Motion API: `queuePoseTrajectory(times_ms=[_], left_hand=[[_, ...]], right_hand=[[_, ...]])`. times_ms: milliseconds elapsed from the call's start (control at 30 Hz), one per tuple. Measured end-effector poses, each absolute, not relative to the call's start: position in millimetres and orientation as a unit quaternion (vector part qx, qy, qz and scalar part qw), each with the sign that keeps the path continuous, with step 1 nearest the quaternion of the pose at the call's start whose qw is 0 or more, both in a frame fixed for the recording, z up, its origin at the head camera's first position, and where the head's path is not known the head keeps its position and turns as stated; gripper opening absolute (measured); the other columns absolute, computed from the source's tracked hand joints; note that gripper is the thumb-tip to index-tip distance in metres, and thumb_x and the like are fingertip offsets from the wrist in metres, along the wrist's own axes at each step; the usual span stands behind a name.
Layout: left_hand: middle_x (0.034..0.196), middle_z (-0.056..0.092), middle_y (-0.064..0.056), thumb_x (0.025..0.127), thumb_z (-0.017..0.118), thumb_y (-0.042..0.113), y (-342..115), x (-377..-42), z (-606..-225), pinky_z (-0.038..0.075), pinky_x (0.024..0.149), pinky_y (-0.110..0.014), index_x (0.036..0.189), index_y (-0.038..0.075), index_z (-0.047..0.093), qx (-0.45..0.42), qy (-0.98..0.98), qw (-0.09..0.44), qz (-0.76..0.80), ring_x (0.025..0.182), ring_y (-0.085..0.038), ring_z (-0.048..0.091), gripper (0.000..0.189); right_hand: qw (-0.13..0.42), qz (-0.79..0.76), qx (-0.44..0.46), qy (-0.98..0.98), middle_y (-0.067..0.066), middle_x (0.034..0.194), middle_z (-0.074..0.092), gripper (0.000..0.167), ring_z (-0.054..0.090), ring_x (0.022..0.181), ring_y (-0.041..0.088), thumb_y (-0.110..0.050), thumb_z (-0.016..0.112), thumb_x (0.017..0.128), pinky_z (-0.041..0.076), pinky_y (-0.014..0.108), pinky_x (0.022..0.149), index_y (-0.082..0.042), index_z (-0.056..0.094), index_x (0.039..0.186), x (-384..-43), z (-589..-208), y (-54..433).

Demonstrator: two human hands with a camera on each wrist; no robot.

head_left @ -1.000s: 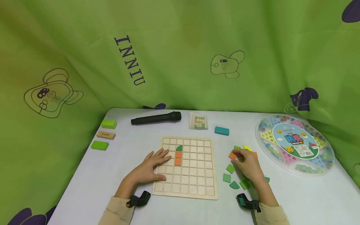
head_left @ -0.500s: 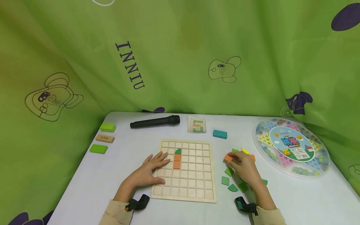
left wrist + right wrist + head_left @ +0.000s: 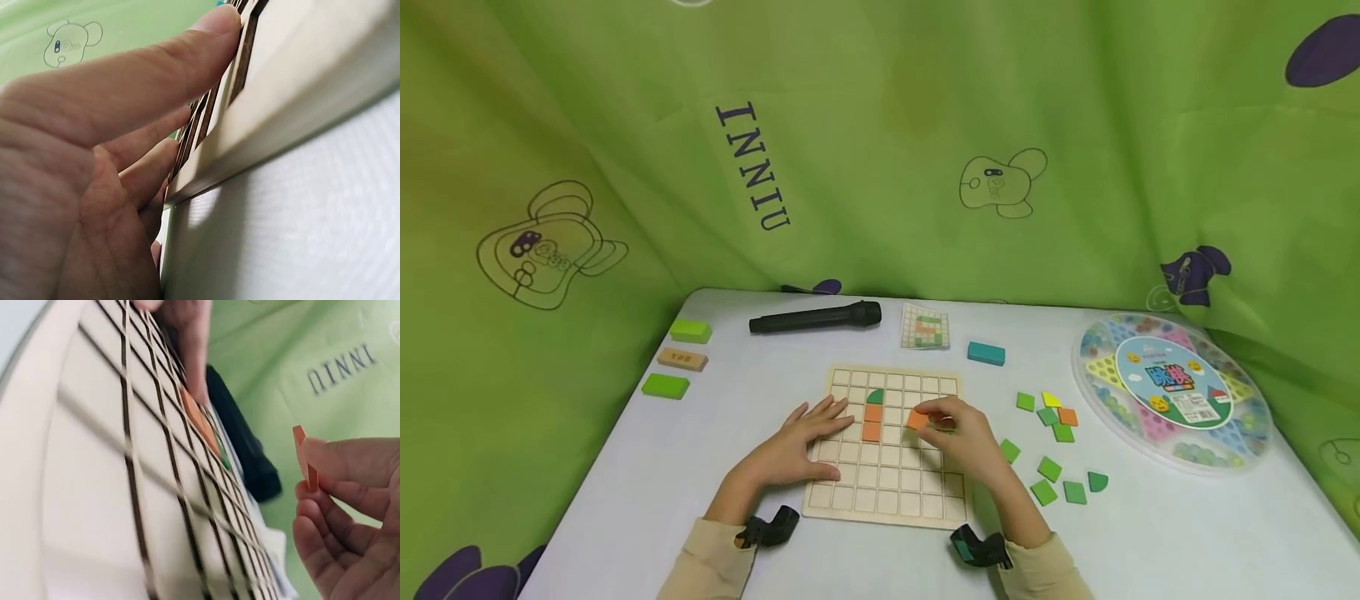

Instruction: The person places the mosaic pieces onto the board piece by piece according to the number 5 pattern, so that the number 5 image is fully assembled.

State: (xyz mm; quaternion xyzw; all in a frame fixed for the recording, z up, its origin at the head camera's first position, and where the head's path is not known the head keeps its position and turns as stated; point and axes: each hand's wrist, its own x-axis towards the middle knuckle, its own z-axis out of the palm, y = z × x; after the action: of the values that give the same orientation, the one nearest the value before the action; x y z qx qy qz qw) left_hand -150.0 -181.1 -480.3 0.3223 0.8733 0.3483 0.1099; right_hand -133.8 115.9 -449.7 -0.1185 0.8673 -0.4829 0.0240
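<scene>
A wooden grid board (image 3: 889, 502) lies on the white table, with two orange square tiles (image 3: 872, 422) and a green quarter-round tile (image 3: 876, 397) set in one column. My left hand (image 3: 797, 447) rests on the board's left edge, fingers spread, thumb lower down on the rim. Between thumb and fingertips my right hand (image 3: 964, 437) pinches an orange square tile (image 3: 917, 419), held above the board's right half. In the right wrist view the same tile (image 3: 306, 459) shows edge-on, raised off the grid.
Loose green, yellow and orange tiles (image 3: 1048, 468) lie right of the board. A round Chinese checkers box (image 3: 1247, 433) stands beyond them. Behind the board are a black microphone (image 3: 816, 317), a pattern card (image 3: 925, 327) and a teal block (image 3: 986, 353). Several blocks (image 3: 682, 359) line the left edge.
My right hand has moved left from the loose tiles to over the board, carrying an orange tile. My left hand has stayed on the board's left side.
</scene>
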Motion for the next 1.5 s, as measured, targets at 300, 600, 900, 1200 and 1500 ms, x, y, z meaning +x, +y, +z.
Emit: queuePoseTrajectory(times_ms=[300, 600, 900, 1200, 1500], left_hand=[[0.155, 0.028, -0.010, 0.075, 0.077, 0.040, -174.2, -152.8, -482.0, 0.004, 0.114, -0.061, 0.142, 0.011, 0.045, 0.335, 0.869, 0.112, 0.345, 0.145, -0.035, 0.016, 0.080], [0.155, 0.029, -0.010, 0.073, 0.078, 0.040, -173.7, -150.2, -480.1, 0.004, 0.115, -0.060, 0.142, 0.011, 0.046, 0.327, 0.871, 0.107, 0.350, 0.146, -0.033, 0.016, 0.081], [0.156, 0.028, -0.007, 0.074, 0.077, 0.042, -174.0, -154.9, -480.8, 0.004, 0.115, -0.058, 0.142, 0.013, 0.045, 0.332, 0.873, 0.105, 0.341, 0.146, -0.032, 0.015, 0.081], [0.156, 0.027, -0.008, 0.073, 0.078, 0.041, -174.1, -155.8, -480.5, 0.003, 0.115, -0.058, 0.143, 0.012, 0.044, 0.327, 0.874, 0.113, 0.341, 0.146, -0.032, 0.014, 0.082], [0.155, 0.028, -0.010, 0.073, 0.077, 0.040, -181.3, -151.7, -481.1, 0.004, 0.115, -0.059, 0.142, 0.011, 0.044, 0.322, 0.875, 0.106, 0.345, 0.146, -0.034, 0.015, 0.082]], right_hand=[[0.019, -0.423, -0.120, 0.898, 0.002, 0.098, 0.065, 0.020, 0.058, 0.085, 0.012, -0.007, 0.073, 0.081, 0.051, 0.026, 0.074, -0.009, 0.071, 0.101, -137.1, -469.0, 88.8], [-0.009, -0.385, -0.164, 0.908, 0.001, 0.098, 0.060, 0.021, 0.057, 0.089, 0.014, -0.008, 0.071, 0.083, 0.050, 0.029, 0.075, -0.009, 0.071, 0.104, -135.6, -476.9, 84.8], [-0.005, -0.388, -0.154, 0.909, 0.002, 0.101, 0.059, 0.023, 0.058, 0.098, 0.022, -0.009, 0.074, 0.081, 0.050, 0.042, 0.087, -0.009, 0.071, 0.104, -136.3, -475.6, 84.5], [0.030, -0.447, -0.129, 0.885, 0.003, 0.110, 0.064, 0.039, 0.062, 0.101, 0.019, -0.012, 0.075, 0.080, 0.053, 0.035, 0.087, -0.008, 0.065, 0.117, -138.1, -466.7, 102.0], [-0.010, -0.436, -0.105, 0.894, 0.011, 0.125, 0.060, 0.045, 0.057, 0.113, 0.029, -0.013, 0.073, 0.083, 0.048, 0.047, 0.097, -0.005, 0.059, 0.126, -141.4, -457.4, 162.6]])
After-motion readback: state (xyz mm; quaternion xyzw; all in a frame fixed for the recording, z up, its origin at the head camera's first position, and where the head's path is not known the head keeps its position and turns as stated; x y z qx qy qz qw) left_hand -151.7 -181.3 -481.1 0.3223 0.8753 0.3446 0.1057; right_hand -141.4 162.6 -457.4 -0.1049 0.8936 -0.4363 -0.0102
